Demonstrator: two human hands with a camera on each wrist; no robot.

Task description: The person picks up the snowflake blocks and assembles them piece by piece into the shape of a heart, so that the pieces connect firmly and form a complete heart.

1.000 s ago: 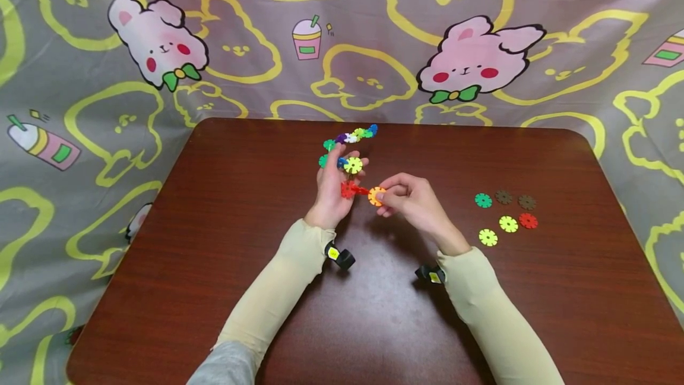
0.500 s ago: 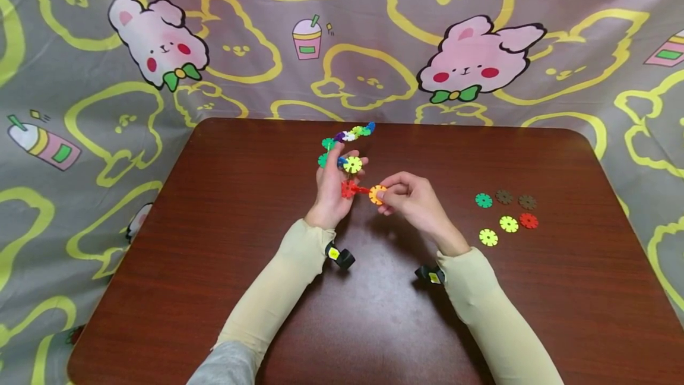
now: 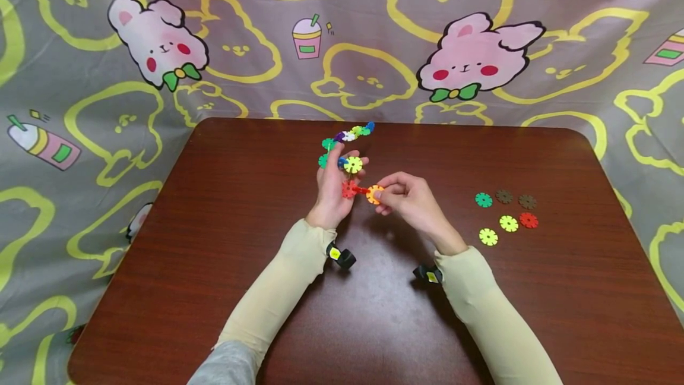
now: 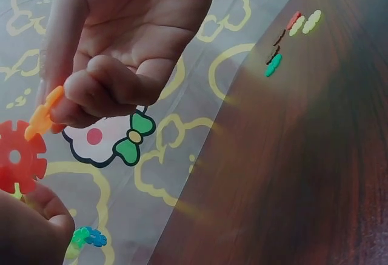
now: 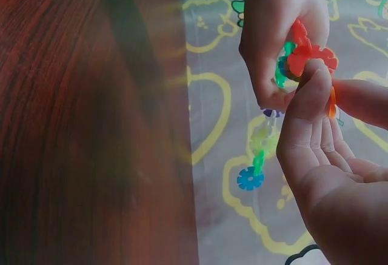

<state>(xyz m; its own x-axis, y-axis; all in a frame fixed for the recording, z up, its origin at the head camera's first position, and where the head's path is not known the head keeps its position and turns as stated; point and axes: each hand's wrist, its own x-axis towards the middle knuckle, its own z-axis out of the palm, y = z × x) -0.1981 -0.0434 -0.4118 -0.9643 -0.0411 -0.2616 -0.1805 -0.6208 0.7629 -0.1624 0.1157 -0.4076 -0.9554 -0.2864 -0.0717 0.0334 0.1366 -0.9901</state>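
Observation:
My left hand (image 3: pixel 327 192), palm turned up, holds a bent chain of interlocking snowflake discs (image 3: pixel 353 164) above the table. Green, purple, white and yellow-green discs run past the thumb to a blue disc (image 5: pixel 250 178) at the far end. Red discs (image 3: pixel 349 189) form the near end. Between thumb and fingers, my right hand (image 3: pixel 414 201) pinches an orange snowflake disc (image 3: pixel 372 195). In the left wrist view the orange disc (image 4: pixel 43 116) meets the edge of a red disc (image 4: pixel 36 156); how deep it sits in the slot I cannot tell. Fingers hide part of the chain.
Loose discs lie flat on the brown table (image 3: pixel 214 195) to the right: a green one (image 3: pixel 483 199), two brown ones (image 3: pixel 503 196), a red one (image 3: pixel 528 220) and two yellow ones (image 3: pixel 508 223). A patterned curtain (image 3: pixel 369 28) hangs behind the table.
My right hand has shifted very slightly left with the orange disc, towards the red discs. The left hand and chain stay almost still.

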